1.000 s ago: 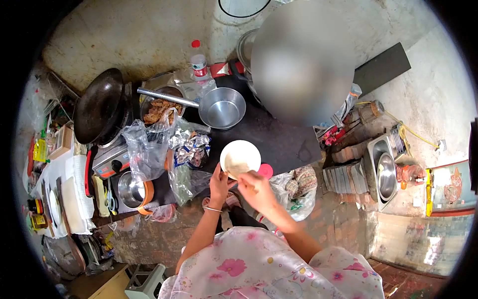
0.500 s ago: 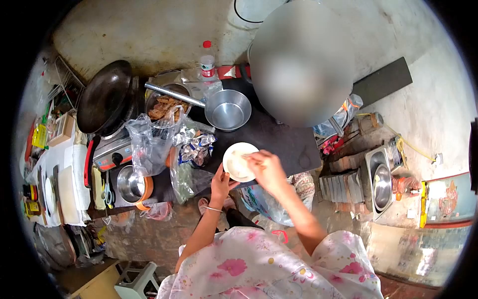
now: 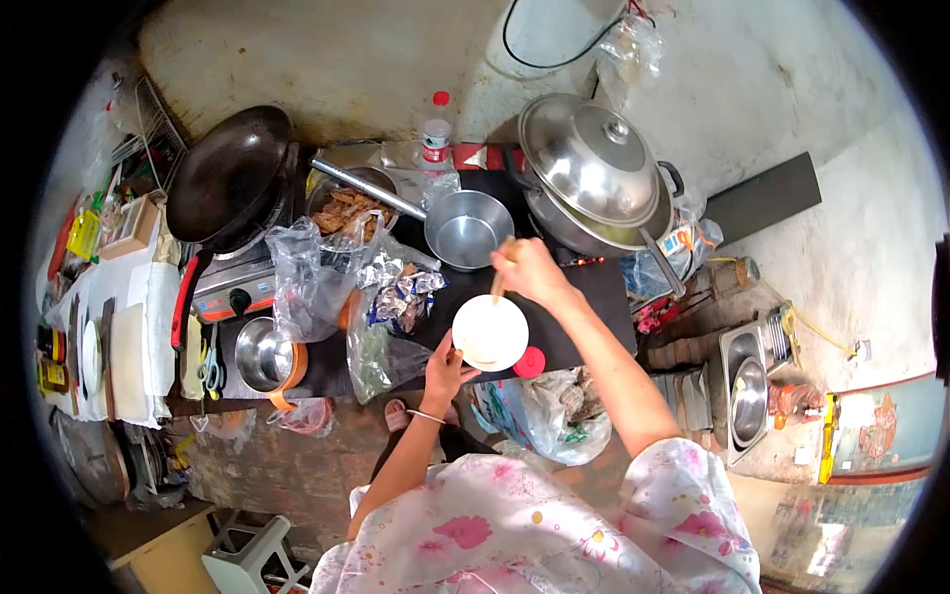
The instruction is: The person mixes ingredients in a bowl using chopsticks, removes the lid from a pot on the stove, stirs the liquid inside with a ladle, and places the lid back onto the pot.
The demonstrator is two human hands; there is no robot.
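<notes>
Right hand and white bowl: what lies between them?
In the head view, a thin stick, apparently wooden, spans the gap: the right hand grips it, its lower end reaching the white bowl.

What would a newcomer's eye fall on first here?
Probably the shiny lidded pot, at the back right of the dark counter. Next, front and centre, the white bowl in the left hand, the right hand beyond it. A dark wok stands at back left.

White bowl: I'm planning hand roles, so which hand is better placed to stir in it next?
Probably the right hand: it holds a slim utensil pointing down to the white bowl. The left hand grips the bowl's left side, seemingly steadying it.
</notes>
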